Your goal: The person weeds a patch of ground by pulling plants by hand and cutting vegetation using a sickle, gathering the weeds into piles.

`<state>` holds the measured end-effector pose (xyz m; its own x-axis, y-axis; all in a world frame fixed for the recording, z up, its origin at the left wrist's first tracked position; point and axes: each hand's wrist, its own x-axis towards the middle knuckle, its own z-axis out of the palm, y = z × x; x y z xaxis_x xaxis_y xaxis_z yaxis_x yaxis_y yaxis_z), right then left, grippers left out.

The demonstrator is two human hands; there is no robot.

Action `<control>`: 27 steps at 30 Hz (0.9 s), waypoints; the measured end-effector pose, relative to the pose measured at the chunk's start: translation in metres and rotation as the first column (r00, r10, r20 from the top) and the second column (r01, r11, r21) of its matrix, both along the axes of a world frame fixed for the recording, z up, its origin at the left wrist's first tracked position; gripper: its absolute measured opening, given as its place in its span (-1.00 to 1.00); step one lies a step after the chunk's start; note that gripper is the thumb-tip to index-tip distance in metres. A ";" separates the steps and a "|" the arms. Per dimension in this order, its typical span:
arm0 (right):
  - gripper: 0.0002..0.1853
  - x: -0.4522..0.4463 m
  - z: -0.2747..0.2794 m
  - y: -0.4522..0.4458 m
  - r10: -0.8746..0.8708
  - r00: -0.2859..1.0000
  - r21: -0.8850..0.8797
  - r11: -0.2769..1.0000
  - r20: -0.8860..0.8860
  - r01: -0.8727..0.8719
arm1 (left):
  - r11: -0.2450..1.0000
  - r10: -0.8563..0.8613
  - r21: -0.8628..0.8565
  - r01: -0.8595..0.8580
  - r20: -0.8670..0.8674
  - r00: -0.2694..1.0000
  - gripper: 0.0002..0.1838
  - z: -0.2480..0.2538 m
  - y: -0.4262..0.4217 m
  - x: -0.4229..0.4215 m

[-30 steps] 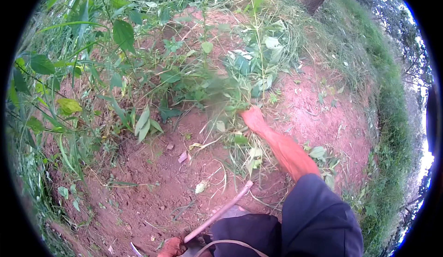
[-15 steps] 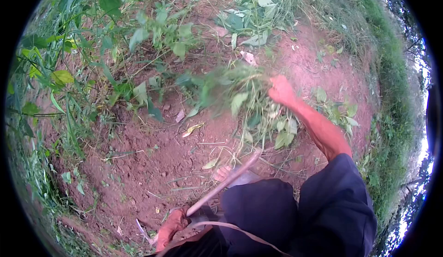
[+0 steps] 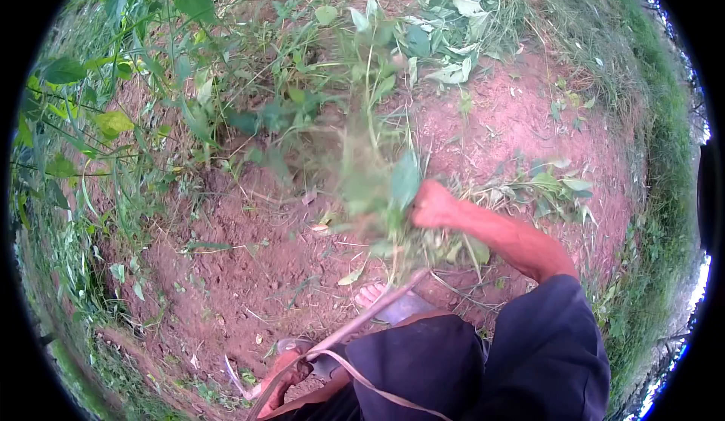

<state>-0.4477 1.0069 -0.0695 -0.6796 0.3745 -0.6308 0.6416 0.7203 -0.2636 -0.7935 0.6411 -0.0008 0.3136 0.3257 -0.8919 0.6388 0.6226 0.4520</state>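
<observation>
My right hand (image 3: 432, 206) is closed round a bunch of leafy green weeds (image 3: 374, 187), smeared by motion, held over the soil in front of my knees. Stems rise away from the fist and others hang below it. At the lower left my left hand (image 3: 285, 376) is wrapped round a long wooden handle (image 3: 370, 313), which slants up to the right past my bare foot (image 3: 370, 294). A thin pale curved piece (image 3: 236, 379) shows beyond the left hand; whether it joins the handle I cannot tell.
Standing weeds (image 3: 113, 123) fill the left side. Cut or pulled plants lie in a heap (image 3: 453, 32) at the top and in a smaller pile (image 3: 544, 187) right of my arm. Reddish soil (image 3: 211, 293) spreads between. A strap (image 3: 377, 391) crosses my lap.
My right hand has come down and a little left, nearer my knees, and the weeds have swung from sideways to more upright. My left hand keeps its hold on the handle.
</observation>
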 end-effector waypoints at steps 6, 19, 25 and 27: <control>-0.52 -0.090 0.028 0.042 0.094 0.903 0.154 0.988 -0.420 -0.031 | 0.985 0.135 0.115 -0.128 -0.052 0.990 -0.57 -0.033 -0.053 -0.008; -0.76 -0.150 0.010 0.244 -0.159 0.983 0.505 0.843 -0.095 0.185 | 0.916 0.389 0.072 -0.394 0.074 0.918 -0.48 -0.040 -0.075 0.008; -0.77 -0.106 0.023 0.167 -0.134 0.980 0.317 0.932 -0.145 0.174 | 0.974 0.222 0.070 -0.215 -0.120 0.968 -0.56 -0.002 -0.016 0.007; -0.74 -0.073 0.028 0.114 -0.158 0.980 0.261 0.947 -0.122 0.185 | 0.986 0.165 0.051 -0.160 -0.106 0.981 -0.60 -0.007 -0.016 0.003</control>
<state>-0.5209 1.1213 -0.0419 -0.6434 0.6380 -0.4231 0.7426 0.6544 -0.1425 -0.7910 0.6256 -0.0077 0.1543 0.4023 -0.9024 0.5777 0.7042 0.4127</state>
